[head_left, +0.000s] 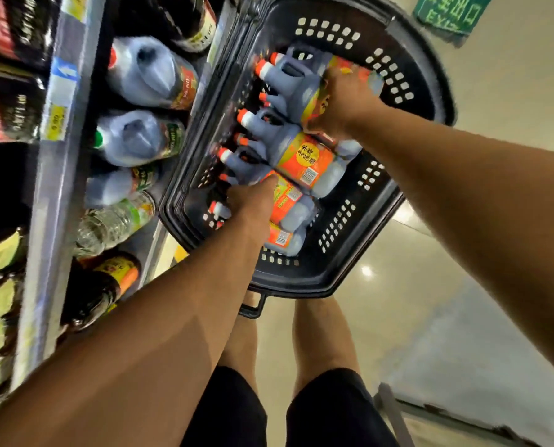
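A black perforated shopping basket [414, 69] stands on the floor and holds several dark jugs with orange labels and orange-and-white caps. My right hand [343, 98] grips the far jug [301, 79] around its labelled body at the top of the pile. My left hand [253, 201] reaches into the basket's near side and grips a lower jug [288, 201] at its neck end; its fingers are hidden under the hand. Another jug [304, 159] lies between the two hands.
A store shelf [59, 175] runs along the left, with similar dark jugs [150, 72], a clear bottle [114, 221] and dark sauce bottles lying behind price tags. My bare legs stand below the basket on a glossy floor [430, 285]. A green sign [449, 11] hangs top right.
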`<state>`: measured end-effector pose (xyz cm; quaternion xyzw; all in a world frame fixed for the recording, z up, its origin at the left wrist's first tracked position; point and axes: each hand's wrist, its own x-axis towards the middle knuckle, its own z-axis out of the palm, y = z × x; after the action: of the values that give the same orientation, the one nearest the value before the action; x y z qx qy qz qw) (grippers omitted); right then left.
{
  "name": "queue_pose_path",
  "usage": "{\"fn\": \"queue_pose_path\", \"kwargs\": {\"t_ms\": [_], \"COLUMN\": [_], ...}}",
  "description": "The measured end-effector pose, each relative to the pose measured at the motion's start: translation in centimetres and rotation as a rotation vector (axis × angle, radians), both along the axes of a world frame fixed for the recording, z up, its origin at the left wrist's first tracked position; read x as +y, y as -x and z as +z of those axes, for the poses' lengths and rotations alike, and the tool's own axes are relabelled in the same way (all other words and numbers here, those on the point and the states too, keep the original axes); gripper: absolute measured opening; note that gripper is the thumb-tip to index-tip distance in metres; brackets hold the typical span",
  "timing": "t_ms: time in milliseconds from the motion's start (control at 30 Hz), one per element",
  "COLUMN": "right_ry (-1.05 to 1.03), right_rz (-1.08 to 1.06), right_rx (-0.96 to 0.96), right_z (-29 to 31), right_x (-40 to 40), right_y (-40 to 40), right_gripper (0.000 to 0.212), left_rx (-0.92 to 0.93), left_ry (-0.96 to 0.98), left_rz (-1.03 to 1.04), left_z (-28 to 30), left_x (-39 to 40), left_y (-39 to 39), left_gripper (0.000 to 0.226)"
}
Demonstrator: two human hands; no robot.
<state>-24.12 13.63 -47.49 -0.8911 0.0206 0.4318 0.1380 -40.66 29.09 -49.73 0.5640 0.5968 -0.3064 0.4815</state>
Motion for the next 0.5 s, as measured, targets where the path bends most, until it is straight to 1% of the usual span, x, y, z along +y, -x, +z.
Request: {"fn": "queue_pose_path", "kwargs": {"t_ms": [67, 133, 167, 200, 267, 300, 400, 433, 500], "right_ry": [0.005, 0.006, 0.011, 0.022, 0.037, 0.041, 0.041, 0.025, -0.022], "right_rz": [-0.011, -0.040, -0.049, -0.054, -0.081, -0.106, -0.227, -0.284, -0.384], "right_rx": [0.021, 0.000, -0.003, 0.000, -0.011, -0.018, -0.046, -0.046, -0.047], "right_z": [-0.9, -1.5, -1.7, -1.6, -1.2, -1.1, -0.5, -0.3, 0.6], "right_x": [-0.6, -1.4, -1.7, -1.9, -2.3, -2.5, -3.3, -3.8, -5.0], "right_y": [0.4, 1.1, 1.2, 1.3, 1.5, 1.7, 2.9, 3.4, 4.8], "right_gripper": [0.098, 0.099, 0.099, 0.098, 0.096, 0.096, 0.091, 0.087, 0.078], "left_rx": [0.078, 0.088, 0.102, 0.107, 0.078, 0.074, 0.064, 0.044, 0.002], "left_ry": [0.064, 0.076, 0.071, 0.077, 0.095, 0.083, 0.012, 0.000, -0.023], "left_rz": [0.025, 0.060, 0.072, 0.082, 0.090, 0.094, 0.123, 0.140, 0.151], "left_z": [-2.0, -4.2, -4.3, -4.0, -2.7, -2.2, -1.7, -1.5, -0.6], "left_x": [0.2, 0.4, 0.3, 0.1, -0.2, -0.4, -0.5, -0.6, -0.8], "left_y": [0.3, 0.7, 0.7, 0.5, 0.0, -0.2, -0.4, -0.3, -0.1], "left_gripper": [0.115, 0.121, 0.123, 0.120, 0.103, 0.098, 0.114, 0.114, 0.106]}}
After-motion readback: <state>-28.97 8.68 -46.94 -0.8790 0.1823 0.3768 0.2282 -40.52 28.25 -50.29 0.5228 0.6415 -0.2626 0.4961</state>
